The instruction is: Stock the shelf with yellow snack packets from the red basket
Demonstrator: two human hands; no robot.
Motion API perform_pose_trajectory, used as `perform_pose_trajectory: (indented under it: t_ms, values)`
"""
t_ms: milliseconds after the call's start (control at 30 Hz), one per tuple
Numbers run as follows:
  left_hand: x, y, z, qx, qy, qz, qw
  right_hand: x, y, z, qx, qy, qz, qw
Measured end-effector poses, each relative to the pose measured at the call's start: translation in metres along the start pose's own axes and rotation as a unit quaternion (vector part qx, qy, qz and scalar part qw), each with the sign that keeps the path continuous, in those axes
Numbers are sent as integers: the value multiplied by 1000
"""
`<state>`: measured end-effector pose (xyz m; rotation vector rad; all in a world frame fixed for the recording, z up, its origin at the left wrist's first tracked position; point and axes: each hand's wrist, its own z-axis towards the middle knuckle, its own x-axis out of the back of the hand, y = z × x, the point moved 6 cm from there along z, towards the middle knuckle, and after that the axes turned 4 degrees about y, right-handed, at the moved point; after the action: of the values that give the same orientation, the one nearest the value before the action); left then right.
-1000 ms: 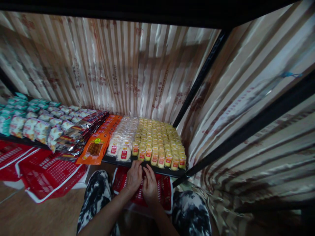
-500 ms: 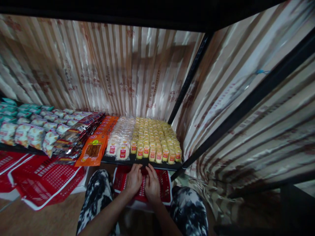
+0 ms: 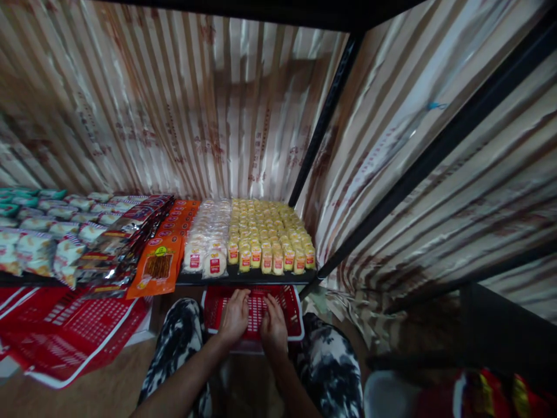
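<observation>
My left hand [image 3: 235,313] hovers over a red plastic basket [image 3: 212,302] with a white rim, its fingers stretched forward. Opposite it, my right hand [image 3: 274,325] is held over the same basket, fingers extended and palm turned inward. A gap separates the two hands, and nothing shows between them. Just beyond my fingertips is the front edge of a black shelf [image 3: 248,278]. Rows of small yellow wrapped snacks [image 3: 272,232] with red labels stand on it, and white round wrapped snacks [image 3: 209,232] lie to their left.
Left along the shelf lie an orange snack packet [image 3: 156,267], dark shiny packets [image 3: 117,244] and several white-and-teal packs [image 3: 37,249]. Another red basket [image 3: 82,325] is below them. Black posts [image 3: 326,122] frame the striped curtain [image 3: 183,116]. Red packets [image 3: 487,395] show at lower right.
The view has turned slightly right, so the shelf goods sit further left and red packets appear at lower right. My hands stay over the basket, a little further apart at the fingertips.
</observation>
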<state>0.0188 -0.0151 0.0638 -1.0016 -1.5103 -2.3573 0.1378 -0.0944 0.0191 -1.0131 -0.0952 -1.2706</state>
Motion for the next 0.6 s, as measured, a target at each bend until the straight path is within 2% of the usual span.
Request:
perform_pose_trajectory:
  t_ms: [133,400,600]
  values:
    - [7,-4,-11,7,-45,9,999,-4,-6,-17,-23,15,-4,1000]
    - [51,-8,-32,-5,-80,-3,997,-16,-38,-63,-44,4,-21,999]
    - [68,-23,-62,19,-131,7,991,-20,-60,-101,-76,-9,-32,997]
